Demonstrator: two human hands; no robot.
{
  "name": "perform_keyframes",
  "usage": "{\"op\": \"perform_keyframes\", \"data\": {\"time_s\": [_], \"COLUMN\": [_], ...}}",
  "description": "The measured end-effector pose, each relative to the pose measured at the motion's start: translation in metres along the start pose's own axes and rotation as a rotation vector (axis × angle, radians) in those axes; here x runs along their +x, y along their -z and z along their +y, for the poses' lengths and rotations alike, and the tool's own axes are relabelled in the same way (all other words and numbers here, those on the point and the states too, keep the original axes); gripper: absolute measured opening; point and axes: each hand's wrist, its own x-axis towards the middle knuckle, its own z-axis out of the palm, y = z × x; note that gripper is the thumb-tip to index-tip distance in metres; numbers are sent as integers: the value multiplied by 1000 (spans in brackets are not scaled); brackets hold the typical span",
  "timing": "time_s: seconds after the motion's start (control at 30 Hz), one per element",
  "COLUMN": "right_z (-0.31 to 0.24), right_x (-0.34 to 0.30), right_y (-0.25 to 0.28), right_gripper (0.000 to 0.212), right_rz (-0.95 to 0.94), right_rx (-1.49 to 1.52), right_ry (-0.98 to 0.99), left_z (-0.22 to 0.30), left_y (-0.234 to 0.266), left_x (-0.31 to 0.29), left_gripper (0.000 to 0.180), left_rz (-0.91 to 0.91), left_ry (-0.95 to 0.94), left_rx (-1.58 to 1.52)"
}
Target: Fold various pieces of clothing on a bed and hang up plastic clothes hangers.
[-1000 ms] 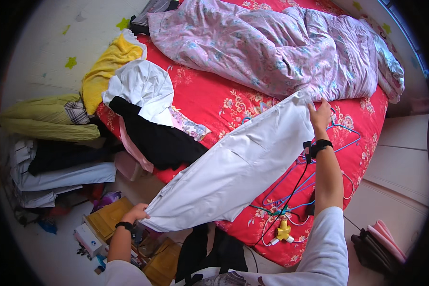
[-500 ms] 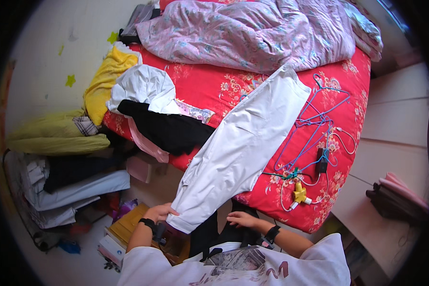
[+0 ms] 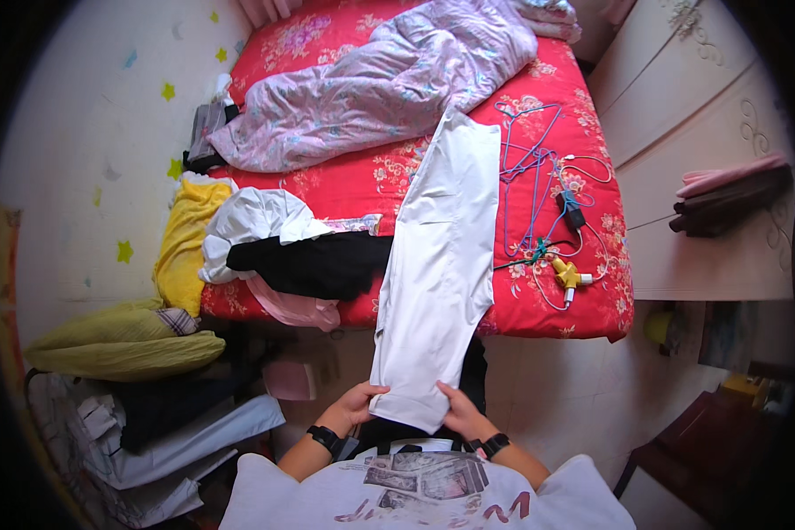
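White trousers [image 3: 437, 265] lie lengthwise over the near edge of a bed [image 3: 552, 309] with a red floral sheet, their near end held up off the bed in front of me. My left hand [image 3: 359, 403] grips the left corner of that end, thumb on top. At the opposite corner my right hand [image 3: 459, 410] is closed on the cloth, its fingers partly hidden beneath. Just left of the trousers are a black garment [image 3: 314, 265] and a crumpled white garment [image 3: 256, 225]. A pink cloth [image 3: 291, 305] hangs below them over the bed edge.
Blue hangers [image 3: 530, 177] lie right of the trousers, beside a black adapter [image 3: 571, 210] and a yellow plug splitter [image 3: 568, 276] with cables. A pink floral quilt [image 3: 371, 97] is heaped farther back. Folded clothes [image 3: 185, 442] are stacked at the lower left; a wardrobe [image 3: 680, 115] stands right.
My right hand has come from apart onto the right corner of the trousers' near end. The trousers now lie straighter in front of me, and my view has shifted.
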Motion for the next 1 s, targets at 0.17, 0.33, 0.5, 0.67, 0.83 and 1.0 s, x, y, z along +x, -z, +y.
{"op": "perform_keyframes", "data": {"time_s": [0.17,0.33,0.5,0.67,0.83,1.0], "right_z": [7,39,12,-66,-197,-288], "right_x": [-43,-39,-70,-15,35,113], "right_y": [2,47,1,2,-22,-67], "right_gripper": [43,54,64,30,24,35], "right_rz": [341,316,613,225,228,256], "right_rx": [-559,-779,-853,-697,-261,-328], "right_ry": [177,342,487,507,360,251], "left_z": [-30,-54,-38,25,115,213], "left_y": [68,84,15,10,-110,-122], "left_x": [-4,-9,-22,21,87,175], "left_gripper": [39,59,87,43,28,27], "left_rz": [391,389,369,180,160,425], "left_ry": [119,82,-281,-329,-285,-465], "left_rx": [638,647,674,649,462,207]}}
